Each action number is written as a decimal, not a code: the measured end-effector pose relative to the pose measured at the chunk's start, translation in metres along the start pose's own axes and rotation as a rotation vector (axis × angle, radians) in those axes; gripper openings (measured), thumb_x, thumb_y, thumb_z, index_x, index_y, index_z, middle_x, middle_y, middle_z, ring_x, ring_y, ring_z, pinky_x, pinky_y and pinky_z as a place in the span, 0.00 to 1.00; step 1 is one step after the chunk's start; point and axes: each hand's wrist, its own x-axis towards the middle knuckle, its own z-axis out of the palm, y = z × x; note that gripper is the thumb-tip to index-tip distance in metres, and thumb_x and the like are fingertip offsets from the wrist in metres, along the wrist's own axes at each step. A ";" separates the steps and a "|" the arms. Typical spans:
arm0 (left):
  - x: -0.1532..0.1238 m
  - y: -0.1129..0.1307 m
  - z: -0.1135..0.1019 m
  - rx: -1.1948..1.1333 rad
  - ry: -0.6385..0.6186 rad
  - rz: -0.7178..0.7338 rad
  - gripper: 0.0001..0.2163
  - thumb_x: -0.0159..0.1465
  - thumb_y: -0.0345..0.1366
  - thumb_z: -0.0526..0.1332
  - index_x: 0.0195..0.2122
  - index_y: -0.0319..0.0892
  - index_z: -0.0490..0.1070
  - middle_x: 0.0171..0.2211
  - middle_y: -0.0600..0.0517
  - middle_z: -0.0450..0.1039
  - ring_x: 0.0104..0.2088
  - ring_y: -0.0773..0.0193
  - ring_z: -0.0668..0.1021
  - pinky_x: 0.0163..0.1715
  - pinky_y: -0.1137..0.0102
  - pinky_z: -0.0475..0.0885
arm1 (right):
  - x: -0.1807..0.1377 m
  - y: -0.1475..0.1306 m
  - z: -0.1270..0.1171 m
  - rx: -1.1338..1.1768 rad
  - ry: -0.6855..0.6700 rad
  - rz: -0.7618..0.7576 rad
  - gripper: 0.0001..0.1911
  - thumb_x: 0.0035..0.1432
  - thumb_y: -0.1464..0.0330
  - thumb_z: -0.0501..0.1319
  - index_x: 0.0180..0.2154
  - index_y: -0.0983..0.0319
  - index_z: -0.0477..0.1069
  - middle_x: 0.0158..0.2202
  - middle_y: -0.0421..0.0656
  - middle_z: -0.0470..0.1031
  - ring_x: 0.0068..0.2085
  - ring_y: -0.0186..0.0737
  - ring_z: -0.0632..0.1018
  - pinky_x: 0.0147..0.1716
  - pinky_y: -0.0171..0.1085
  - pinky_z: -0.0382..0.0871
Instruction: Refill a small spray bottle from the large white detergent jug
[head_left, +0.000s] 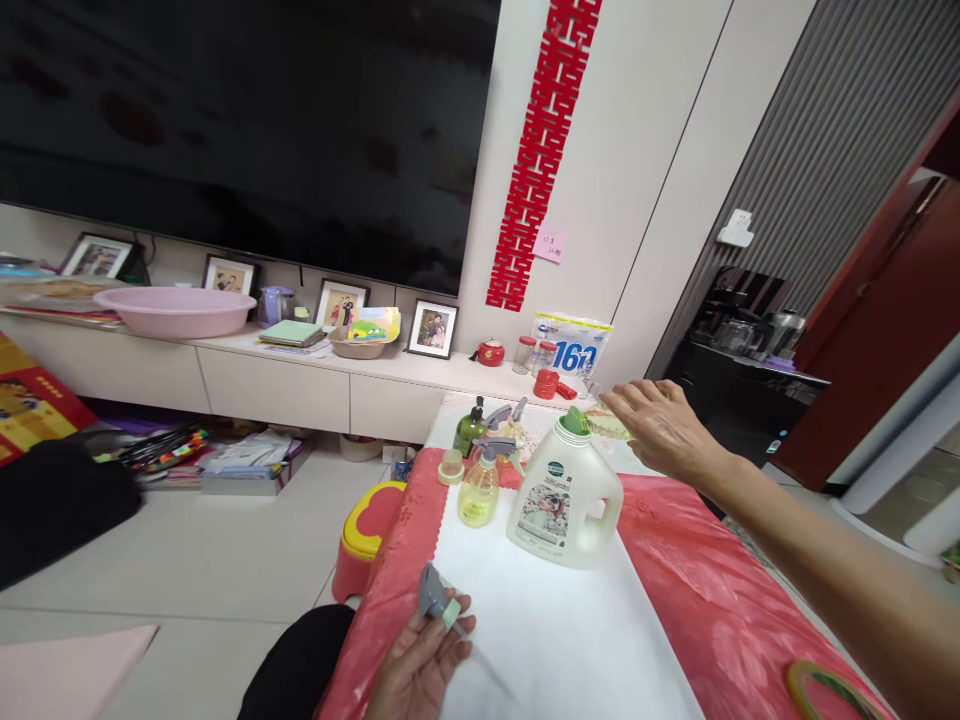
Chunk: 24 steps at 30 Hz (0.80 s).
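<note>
On white sheet: left hand (420, 665) holds sprayer head (437, 597); right hand (660, 425) over jug (564, 500).

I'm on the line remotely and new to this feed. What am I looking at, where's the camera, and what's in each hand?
One camera, worn on a person's head, looks forward and down; no robot. The left hand holds a grey spray-pump head low over the white sheet. The right hand reaches out, fingers spread, by a yellow-green item I can't identify, just behind the big white jug. A small yellow spray bottle stands left of the jug, on the red table cover.
</note>
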 end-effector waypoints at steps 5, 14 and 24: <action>-0.001 0.000 0.000 0.006 -0.015 0.004 0.17 0.46 0.28 0.78 0.38 0.40 0.83 0.42 0.44 0.84 0.39 0.55 0.84 0.37 0.67 0.80 | 0.004 -0.001 -0.006 -0.039 -0.003 -0.027 0.30 0.54 0.81 0.54 0.58 0.58 0.62 0.56 0.48 0.71 0.55 0.49 0.68 0.49 0.50 0.53; -0.001 -0.001 0.002 0.009 -0.014 0.017 0.18 0.45 0.32 0.79 0.39 0.41 0.82 0.43 0.45 0.84 0.39 0.56 0.84 0.37 0.67 0.79 | 0.014 -0.002 -0.020 -0.113 -0.006 -0.093 0.31 0.54 0.84 0.51 0.58 0.62 0.63 0.56 0.51 0.70 0.57 0.51 0.67 0.54 0.55 0.52; -0.001 -0.001 0.001 0.004 -0.002 0.012 0.17 0.48 0.30 0.77 0.39 0.40 0.81 0.44 0.45 0.83 0.36 0.59 0.83 0.36 0.68 0.78 | 0.021 -0.006 -0.033 -0.180 -0.002 -0.137 0.29 0.56 0.85 0.48 0.56 0.62 0.67 0.55 0.52 0.71 0.58 0.52 0.67 0.56 0.58 0.54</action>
